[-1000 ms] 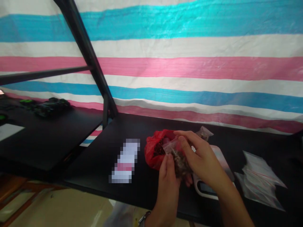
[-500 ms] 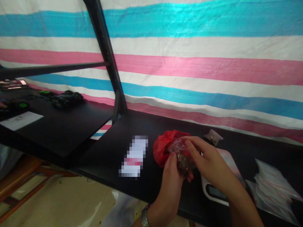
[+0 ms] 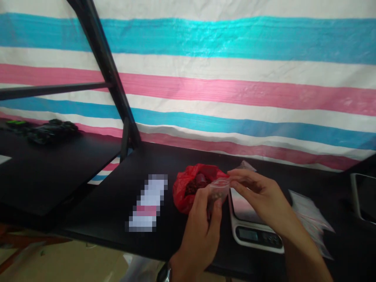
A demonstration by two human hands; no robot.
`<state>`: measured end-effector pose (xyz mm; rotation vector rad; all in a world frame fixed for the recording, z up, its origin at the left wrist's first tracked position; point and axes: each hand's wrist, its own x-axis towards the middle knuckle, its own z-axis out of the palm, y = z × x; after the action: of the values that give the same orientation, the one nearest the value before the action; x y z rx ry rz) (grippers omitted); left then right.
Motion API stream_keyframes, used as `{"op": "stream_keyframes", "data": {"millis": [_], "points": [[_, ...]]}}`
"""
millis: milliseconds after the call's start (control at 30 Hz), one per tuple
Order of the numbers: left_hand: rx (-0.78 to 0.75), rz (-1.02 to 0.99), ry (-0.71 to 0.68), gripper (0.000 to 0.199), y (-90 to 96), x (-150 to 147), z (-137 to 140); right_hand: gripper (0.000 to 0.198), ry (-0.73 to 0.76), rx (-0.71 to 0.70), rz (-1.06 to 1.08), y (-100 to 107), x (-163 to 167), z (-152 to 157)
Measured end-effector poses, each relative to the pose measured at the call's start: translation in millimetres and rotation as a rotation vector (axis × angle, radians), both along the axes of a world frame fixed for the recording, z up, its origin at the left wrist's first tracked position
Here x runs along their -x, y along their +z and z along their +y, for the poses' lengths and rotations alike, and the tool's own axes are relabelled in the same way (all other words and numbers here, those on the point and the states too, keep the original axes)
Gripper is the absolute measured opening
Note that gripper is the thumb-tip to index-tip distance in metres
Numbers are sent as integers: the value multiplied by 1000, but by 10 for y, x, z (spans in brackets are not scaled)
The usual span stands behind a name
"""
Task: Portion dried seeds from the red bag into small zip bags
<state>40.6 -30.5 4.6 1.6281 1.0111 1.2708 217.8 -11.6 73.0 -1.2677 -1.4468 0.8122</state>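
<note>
The fingers of your left hand [image 3: 199, 231] are clamped on a small clear zip bag [image 3: 217, 194], with the thumb on the near side and the other fingers on the far side. The bag is in the lower middle of the frame, a bit right of center, held up off the counter [image 3: 100, 211]. Your right hand [image 3: 260, 194] has its thumb and finger close together at the bag's top right corner, and they look pinched on it. I can't tell if the zip is open or shut.

The bag should feel light, soft and floppy. The plastic may be slippery, and the brown bits inside may slide about. The lower part is good for a gentle hold, and the top edge by the zip is good for a pinch.

Just behind the bag, to its left, sits a red plastic bag [image 3: 179, 192] with its mouth open and dark bits inside. Under your right hand, right of the middle, is a white scale [image 3: 252, 237]. Another little bag [image 3: 247, 166] peeks out behind that hand. Farther right lies a pile of flat clear bags [image 3: 311, 213]. Left of the red bag is a blurred-out paper [image 3: 147, 201].
</note>
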Motion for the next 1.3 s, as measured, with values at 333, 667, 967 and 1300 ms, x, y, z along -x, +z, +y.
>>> {"op": "stream_keyframes", "data": {"millis": [333, 667, 967, 1300], "points": [[-79, 45, 235, 32, -56, -3, 0, 37, -260, 45, -44, -153, -811, -33], [-256, 102, 239, 23, -27, 28, 17, 27, -473, -31, -331, -487, -1288, -23], [-385, 118, 201, 20, -71, 52, -21, 34, -511, -18, -383, -562, -1362, -37], [-443, 102, 173, 25, -73, 93, -45, 31, -427, -115, -539, -652, -1294, 40]]}}
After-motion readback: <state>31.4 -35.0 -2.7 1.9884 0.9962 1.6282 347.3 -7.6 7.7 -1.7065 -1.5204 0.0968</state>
